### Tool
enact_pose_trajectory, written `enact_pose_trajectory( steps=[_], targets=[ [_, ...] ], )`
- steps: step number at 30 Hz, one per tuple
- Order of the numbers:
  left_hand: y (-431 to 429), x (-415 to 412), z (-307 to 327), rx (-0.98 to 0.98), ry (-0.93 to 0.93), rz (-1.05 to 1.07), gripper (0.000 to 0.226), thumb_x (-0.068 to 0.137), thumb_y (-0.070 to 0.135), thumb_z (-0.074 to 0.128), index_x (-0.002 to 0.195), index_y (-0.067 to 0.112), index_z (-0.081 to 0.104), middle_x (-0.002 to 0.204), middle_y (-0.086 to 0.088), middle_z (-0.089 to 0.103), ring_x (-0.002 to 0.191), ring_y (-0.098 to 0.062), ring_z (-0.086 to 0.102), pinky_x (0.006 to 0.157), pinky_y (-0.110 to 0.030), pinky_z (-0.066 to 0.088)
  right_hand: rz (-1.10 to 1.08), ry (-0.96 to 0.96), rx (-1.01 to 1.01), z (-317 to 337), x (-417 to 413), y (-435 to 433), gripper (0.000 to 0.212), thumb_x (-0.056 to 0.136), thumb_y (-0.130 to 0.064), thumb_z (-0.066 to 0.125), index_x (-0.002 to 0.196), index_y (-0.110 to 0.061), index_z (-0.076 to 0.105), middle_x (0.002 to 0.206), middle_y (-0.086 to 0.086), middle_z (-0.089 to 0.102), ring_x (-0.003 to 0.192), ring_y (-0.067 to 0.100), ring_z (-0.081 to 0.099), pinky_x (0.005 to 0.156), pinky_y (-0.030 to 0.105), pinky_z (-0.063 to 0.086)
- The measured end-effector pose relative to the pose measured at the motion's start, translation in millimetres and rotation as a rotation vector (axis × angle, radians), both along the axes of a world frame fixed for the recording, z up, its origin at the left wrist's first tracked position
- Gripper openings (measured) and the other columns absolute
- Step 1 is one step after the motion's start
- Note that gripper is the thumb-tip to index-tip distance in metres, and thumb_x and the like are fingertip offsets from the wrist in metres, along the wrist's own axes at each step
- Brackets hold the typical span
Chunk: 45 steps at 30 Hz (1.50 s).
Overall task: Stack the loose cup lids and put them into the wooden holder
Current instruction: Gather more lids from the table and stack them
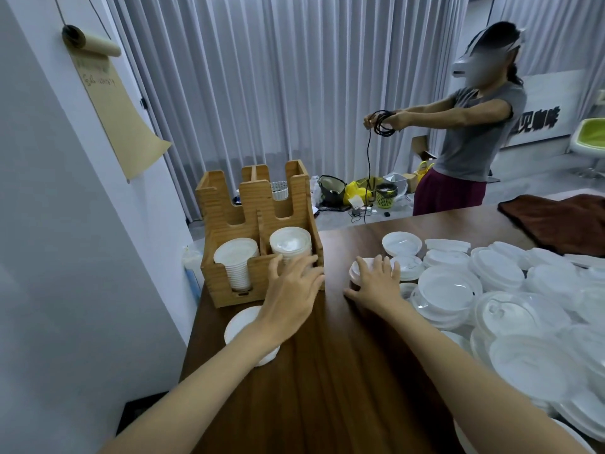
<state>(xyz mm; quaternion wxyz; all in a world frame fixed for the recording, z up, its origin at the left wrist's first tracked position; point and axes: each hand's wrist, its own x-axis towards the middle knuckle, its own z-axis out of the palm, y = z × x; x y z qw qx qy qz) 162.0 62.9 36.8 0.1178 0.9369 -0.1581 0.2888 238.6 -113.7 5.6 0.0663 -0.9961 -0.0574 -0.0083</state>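
Paper roll: brown paper roll (pixel 108 93) hung on the white wall, up and left of the holder.
Holder: light wooden holder with slotted fronts (pixel 229 221), upright at the far left corner of the dark wooden table (pixel 327 371).
Left compartment: a white stack with a ribbed side (pixel 236 260) stands in it and shows through the front slot.
Right compartment: a stack of translucent white round lids (pixel 289 244) fills it to above the front wall.
Single lid: flat white round lid (pixel 240 326) on the table just in front of the holder, partly under the left forearm.
Left hand: left hand (pixel 291 290), palm down, fingers spread and almost straight, their tips touching the holder's front right wall; nothing grasped.
Right hand: right hand (pixel 376 283), right of the holder, fingers spread and relaxed, resting on top of a small white lid stack (pixel 355 271), thumb tip down by the table.
Loose lids: heap of white and translucent plastic cup lids (pixel 523 306) on the table, well right of the holder.
Cloth: dark brown cloth (pixel 556 217) beyond the heap, far right of the holder.
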Motion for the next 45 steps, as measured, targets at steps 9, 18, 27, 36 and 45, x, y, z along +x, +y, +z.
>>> enact_pose_trajectory(
  steps=[9,18,27,36,45],
  targets=[
    [-10.7,-25.7,-23.6,0.125,-0.008,-0.121,0.036,0.093,0.030,0.037,0.092,0.022,0.072,0.119,0.002,0.062,0.122,-0.016,0.051,0.103,-0.038,0.014,0.019,0.007,0.231,9.8,-41.4,-3.9,0.078,0.077,-0.047,0.069,0.139,-0.018,0.032,0.131,0.017,0.035,0.121,0.038,0.042,0.101,0.043,0.035],
    [-36.1,-30.2,-8.5,0.050,0.101,-0.061,0.043,0.086,0.018,0.061,0.129,0.016,0.053,0.127,-0.001,0.057,0.121,-0.020,0.048,0.099,-0.030,0.018,0.036,-0.009,0.674,47.1,-78.4,-20.8,0.082,0.074,-0.043,0.078,0.140,-0.021,0.035,0.135,0.011,0.035,0.123,0.027,0.044,0.099,0.032,0.037],
    [-35.5,-68.4,-10.7,-0.471,0.344,-0.161,0.062,0.089,0.037,0.060,0.143,0.020,0.034,0.137,0.002,0.043,0.123,-0.010,0.043,0.099,-0.025,0.038,-0.115,0.675,1.501,49.5,-100.6,-13.5,0.076,0.077,-0.067,0.063,0.130,-0.014,0.048,0.128,0.012,0.057,0.109,0.027,0.063,0.090,0.045,0.055],
    [1.3,-97.0,-9.6,-0.486,0.212,-0.029,0.042,0.093,0.034,0.054,0.130,0.017,0.051,0.138,0.003,0.043,0.123,0.000,0.033,0.100,-0.015,0.029,-0.118,0.719,1.743,44.1,-114.0,20.4,0.040,0.100,-0.033,0.046,0.131,-0.008,0.047,0.122,0.019,0.056,0.099,0.031,0.064,0.060,0.036,0.060],
    [35.9,-107.8,3.7,-0.102,-0.027,0.131,0.042,0.083,0.046,0.058,0.113,0.018,0.068,0.129,-0.004,0.054,0.121,-0.017,0.036,0.106,-0.039,0.017,0.125,0.797,1.924,61.5,-124.8,63.6,0.024,0.101,-0.007,0.042,0.116,-0.005,0.060,0.105,0.013,0.068,0.091,0.022,0.066,0.071,0.033,0.060]
  ],
)
